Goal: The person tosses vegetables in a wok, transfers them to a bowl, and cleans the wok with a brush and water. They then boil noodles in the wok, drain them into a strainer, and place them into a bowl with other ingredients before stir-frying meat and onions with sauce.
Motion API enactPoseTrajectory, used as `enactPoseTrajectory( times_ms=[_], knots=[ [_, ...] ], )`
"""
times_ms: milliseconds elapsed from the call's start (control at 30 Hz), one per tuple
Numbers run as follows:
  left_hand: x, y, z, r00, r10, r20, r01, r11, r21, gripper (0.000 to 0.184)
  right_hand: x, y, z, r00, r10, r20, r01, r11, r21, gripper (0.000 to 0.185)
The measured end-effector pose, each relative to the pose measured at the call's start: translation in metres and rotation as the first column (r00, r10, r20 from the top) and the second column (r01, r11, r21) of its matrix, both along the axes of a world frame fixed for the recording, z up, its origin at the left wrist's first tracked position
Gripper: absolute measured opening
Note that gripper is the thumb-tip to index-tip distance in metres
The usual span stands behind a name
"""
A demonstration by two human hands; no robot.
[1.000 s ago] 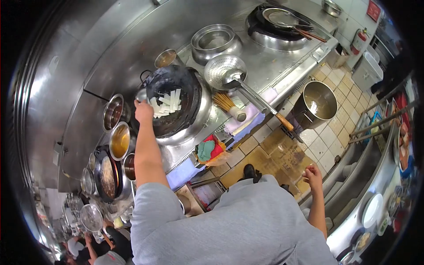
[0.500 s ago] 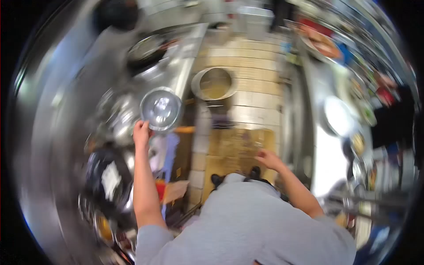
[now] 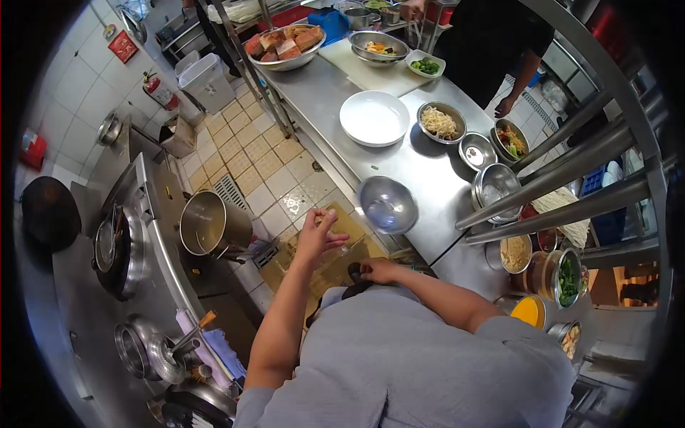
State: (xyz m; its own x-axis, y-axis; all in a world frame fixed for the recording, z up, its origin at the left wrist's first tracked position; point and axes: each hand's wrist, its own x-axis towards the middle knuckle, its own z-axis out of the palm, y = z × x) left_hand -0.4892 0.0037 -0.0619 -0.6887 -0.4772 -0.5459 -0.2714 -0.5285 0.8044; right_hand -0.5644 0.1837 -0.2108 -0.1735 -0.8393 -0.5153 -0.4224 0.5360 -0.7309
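Note:
My left hand is raised over the floor with its fingers apart and nothing in it. Just to its right, a metal bowl is at the near edge of the steel counter; it looks slightly blurred, and no hand touches it. Whether it rests fully on the counter I cannot tell. My right hand hangs low by my waist, fingers loosely bent and holding nothing visible. Beyond the bowl are a white plate and a bowl of bean sprouts.
To the left, a stove counter carries a wok and ladles; a large pot stands beside it. Metal rails cross the counter's right side. A person in black stands across the counter. Meat fills a large bowl.
The view has swung right toward the steel counter. My left hand has let go of the metal bowl, which has moved from the stove side to the counter's edge.

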Motion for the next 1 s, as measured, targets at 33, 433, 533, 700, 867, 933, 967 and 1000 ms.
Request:
enactPoseTrajectory(
  times_ms=[33,433,533,700,867,933,967,1000],
  knots=[
    [0.002,-0.003,-0.009,0.999,-0.033,-0.009,0.033,0.998,-0.047,0.028,-0.005,0.005,-0.005,1.000,-0.003,-0.001,0.003,1.000,-0.004,0.026],
    [0.364,0.022,-0.279,0.628,-0.067,0.776,0.458,0.838,-0.298,0.029,-0.193,-0.043,0.195,0.919,-0.320,0.232,0.385,0.855,-0.348,0.030],
    [0.399,0.078,-0.220,0.608,0.354,0.711,-0.425,0.901,-0.085,0.020,-0.342,-0.041,0.149,0.290,-0.841,-0.456,0.612,0.530,-0.588,0.033],
    [0.435,0.143,-0.234,0.369,0.526,0.766,-0.787,0.616,-0.044,0.021,-0.401,-0.014,0.089,0.176,-0.674,-0.718,0.921,0.370,-0.122,0.040],
    [0.454,0.182,-0.313,0.654,0.297,0.696,0.541,0.459,-0.704,0.013,-0.432,-0.004,0.052,0.276,-0.807,-0.522,0.873,0.437,-0.215,0.041],
    [0.463,0.194,-0.319,0.695,0.330,0.638,0.305,0.669,-0.678,0.012,-0.421,-0.008,0.064,0.264,-0.898,-0.353,0.918,0.346,-0.196,0.036],
    [0.458,0.192,-0.324,0.726,0.384,0.571,0.039,0.805,-0.592,0.012,-0.412,-0.013,0.073,0.190,-0.971,-0.147,0.943,0.222,-0.248,0.033],
    [0.454,0.188,-0.334,0.734,0.454,0.506,-0.228,0.865,-0.446,0.012,-0.400,-0.019,0.088,0.113,-0.991,0.070,0.958,0.090,-0.272,0.030]
  ],
)
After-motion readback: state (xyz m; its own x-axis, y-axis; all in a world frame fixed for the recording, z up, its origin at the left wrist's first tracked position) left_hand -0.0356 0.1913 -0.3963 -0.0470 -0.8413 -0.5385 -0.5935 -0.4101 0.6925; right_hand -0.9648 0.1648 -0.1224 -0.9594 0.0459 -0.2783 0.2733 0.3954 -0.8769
